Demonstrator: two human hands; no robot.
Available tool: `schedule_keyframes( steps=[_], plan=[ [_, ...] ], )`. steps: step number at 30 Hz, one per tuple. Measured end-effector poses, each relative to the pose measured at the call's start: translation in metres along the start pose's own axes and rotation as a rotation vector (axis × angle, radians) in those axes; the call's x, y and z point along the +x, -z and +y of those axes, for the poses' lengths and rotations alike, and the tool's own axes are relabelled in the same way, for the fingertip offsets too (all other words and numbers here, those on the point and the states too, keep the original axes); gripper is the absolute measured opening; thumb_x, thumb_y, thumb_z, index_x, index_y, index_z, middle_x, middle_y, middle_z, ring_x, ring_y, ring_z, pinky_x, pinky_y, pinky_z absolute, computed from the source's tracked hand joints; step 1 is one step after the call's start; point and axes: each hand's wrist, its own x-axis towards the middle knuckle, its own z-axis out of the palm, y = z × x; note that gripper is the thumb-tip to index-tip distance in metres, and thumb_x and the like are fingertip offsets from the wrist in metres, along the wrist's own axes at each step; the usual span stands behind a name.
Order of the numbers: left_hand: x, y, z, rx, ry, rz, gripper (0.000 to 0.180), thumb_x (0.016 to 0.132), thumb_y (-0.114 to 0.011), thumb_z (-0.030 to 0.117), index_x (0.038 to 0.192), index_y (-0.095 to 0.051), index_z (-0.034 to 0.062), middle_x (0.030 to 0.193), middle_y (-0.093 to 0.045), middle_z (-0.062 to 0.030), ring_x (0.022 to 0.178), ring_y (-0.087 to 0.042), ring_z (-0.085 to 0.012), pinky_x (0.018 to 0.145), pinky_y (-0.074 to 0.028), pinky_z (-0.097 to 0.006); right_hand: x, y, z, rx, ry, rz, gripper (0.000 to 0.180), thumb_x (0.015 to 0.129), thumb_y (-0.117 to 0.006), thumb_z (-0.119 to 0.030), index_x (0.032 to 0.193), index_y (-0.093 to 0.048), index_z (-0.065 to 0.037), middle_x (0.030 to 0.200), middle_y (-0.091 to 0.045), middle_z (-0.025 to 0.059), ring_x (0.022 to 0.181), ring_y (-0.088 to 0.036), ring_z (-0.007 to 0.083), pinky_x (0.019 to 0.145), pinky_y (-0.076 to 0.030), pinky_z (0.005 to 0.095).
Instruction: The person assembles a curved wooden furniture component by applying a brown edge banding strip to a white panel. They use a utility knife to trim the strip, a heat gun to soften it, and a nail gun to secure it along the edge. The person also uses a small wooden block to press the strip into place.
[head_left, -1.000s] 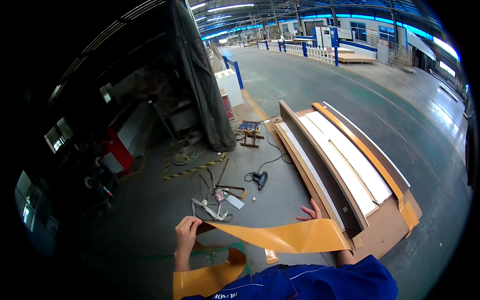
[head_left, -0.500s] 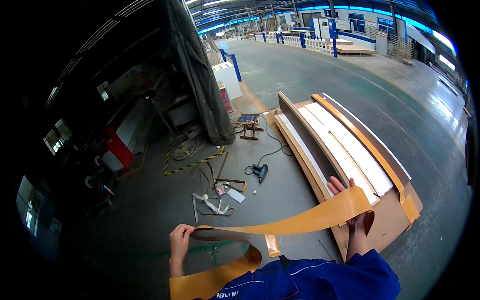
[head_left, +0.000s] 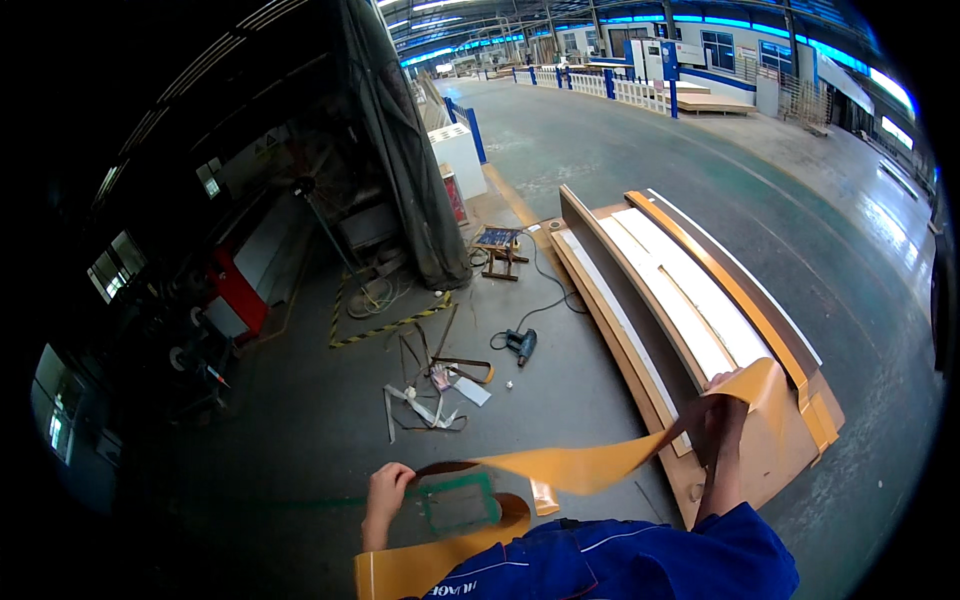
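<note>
A long, wide edging strip (head_left: pixel 575 467), yellow on one face and dark brown on the other, stretches between my hands with a twist in it. My left hand (head_left: pixel 388 489) pinches it at the left, and a looped length hangs below toward my blue work clothes. At the right, my right hand (head_left: pixel 722 412) grips the strip near the end of the panel stack; the strip partly covers the fingers. Just beyond that hand lie long white panels (head_left: pixel 690 290) on a brown board (head_left: pixel 765 455), with another yellow strip (head_left: pixel 722 262) running along them and bending over the near end.
A heat gun (head_left: pixel 520 345) with its cable rests on the floor left of the panels. Scraps of strip (head_left: pixel 430 410) lie farther left. Beyond stand a small stool (head_left: pixel 498 250) and a dark curtain (head_left: pixel 405 160). A short yellow piece (head_left: pixel 544 498) is near my body.
My right hand has turned and closed on the strip; its fingers were spread before. The strip has twisted and sagged. My left hand has shifted slightly right and down.
</note>
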Motion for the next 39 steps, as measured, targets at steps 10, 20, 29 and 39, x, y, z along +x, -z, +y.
schedule_keyframes(
  steps=[10, 20, 29, 39],
  plan=[
    [0.014, -0.056, 0.093, -0.663, -0.302, -0.466, 0.057, 0.083, -0.058, 0.022, 0.129, -0.031, 0.0018, 0.127, -0.041, -0.017, 0.118, -0.04, -0.0265, 0.096, -0.034, -0.036, -0.074, -0.098, 0.07, 0.153, -0.686, 0.122, 0.025, 0.085, -0.052, -0.011, 0.109, -0.048, -0.002, 0.1, -0.058, 0.0088, 0.093, -0.056, 0.0184, 0.083, -0.046, 0.0305],
    [0.027, -0.072, 0.138, -0.955, -0.286, -0.468, 0.061, 0.085, -0.056, 0.015, 0.133, -0.022, -0.0001, 0.134, -0.033, -0.0128, 0.122, -0.034, -0.0216, 0.101, -0.028, -0.033, -0.082, -0.139, 0.061, 0.38, -0.902, 0.021, 0.027, 0.086, -0.053, -0.008, 0.111, -0.046, -0.001, 0.111, -0.055, 0.0105, 0.102, -0.054, 0.0203, 0.089, -0.044, 0.0351],
    [0.017, -0.076, 0.14, -0.931, -0.122, -0.42, 0.026, 0.085, -0.057, 0.016, 0.104, -0.055, -0.002, 0.09, -0.062, -0.0049, 0.08, -0.056, -0.0126, 0.073, -0.044, -0.026, -0.105, -0.152, 0.058, 0.259, -0.978, -0.098, 0.031, 0.084, -0.055, -0.006, 0.113, -0.046, 0.002, 0.113, -0.054, 0.0121, 0.104, -0.052, 0.02, 0.091, -0.041, 0.0341],
    [0.017, -0.041, 0.132, -0.244, -0.304, -0.348, 0.019, 0.082, -0.057, 0.018, 0.086, -0.056, -0.001, 0.074, -0.057, -0.0194, 0.065, -0.057, -0.0308, 0.058, -0.043, -0.033, -0.038, -0.076, 0.055, 0.251, -0.492, 0.083, 0.026, 0.089, -0.049, -0.021, 0.107, -0.052, -0.003, 0.097, -0.059, 0.0086, 0.085, -0.058, 0.0145, 0.08, -0.046, 0.0298]
  ],
)
